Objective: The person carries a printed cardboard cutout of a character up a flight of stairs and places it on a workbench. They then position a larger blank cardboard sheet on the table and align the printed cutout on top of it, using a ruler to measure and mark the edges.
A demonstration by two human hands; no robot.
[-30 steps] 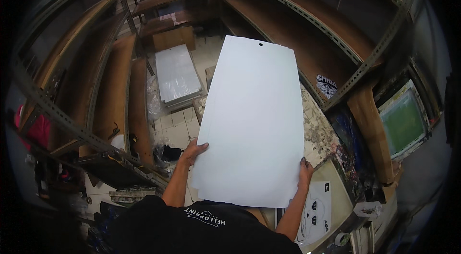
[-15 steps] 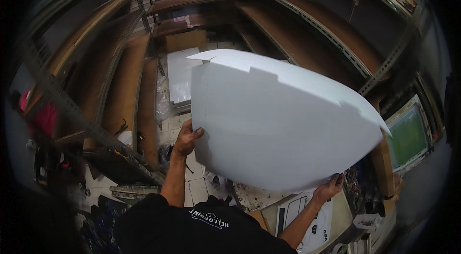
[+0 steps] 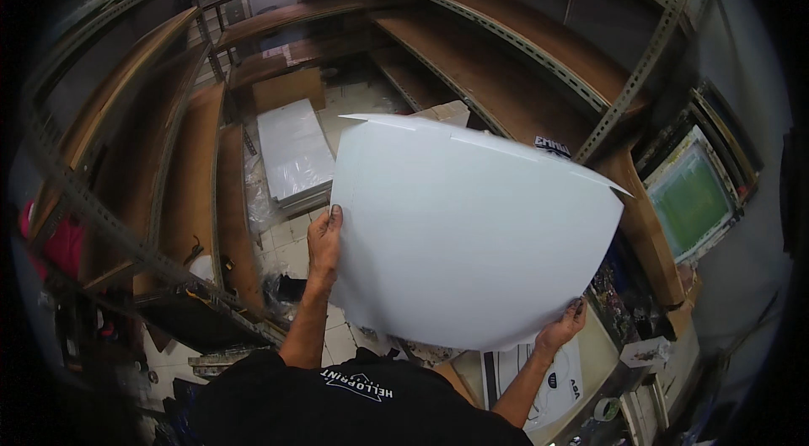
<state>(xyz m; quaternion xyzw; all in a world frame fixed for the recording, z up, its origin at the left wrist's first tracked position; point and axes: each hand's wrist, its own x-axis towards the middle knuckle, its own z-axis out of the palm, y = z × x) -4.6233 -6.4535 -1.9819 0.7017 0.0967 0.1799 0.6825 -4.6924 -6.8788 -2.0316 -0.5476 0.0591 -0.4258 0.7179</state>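
A large pale white cardboard sheet (image 3: 472, 235) with narrow folded flaps along its far edge is held up in front of me. My left hand (image 3: 324, 248) grips its left edge, the thumb lying over the face. At the near right corner my right hand (image 3: 563, 330) pinches the sheet, some fingers hidden beneath it. The sheet bows slightly between the two hands. Partly below it and by my right forearm lies a white printed sheet (image 3: 556, 383) with black drawings, on a pale work surface (image 3: 597, 353).
Metal-framed shelves with brown boards stand left (image 3: 190, 193) and right (image 3: 497, 67). A plastic-wrapped white stack (image 3: 295, 151) rests on the tiled floor beyond my left hand. At the right leans a green screen-printing frame (image 3: 691, 197). A tape roll (image 3: 605, 409) lies lower right.
The sheet has tilted and swung nearer, and its far right end has drawn in to the left. Both hands keep their hold; my right hand shifted slightly left. The view has turned rightward.
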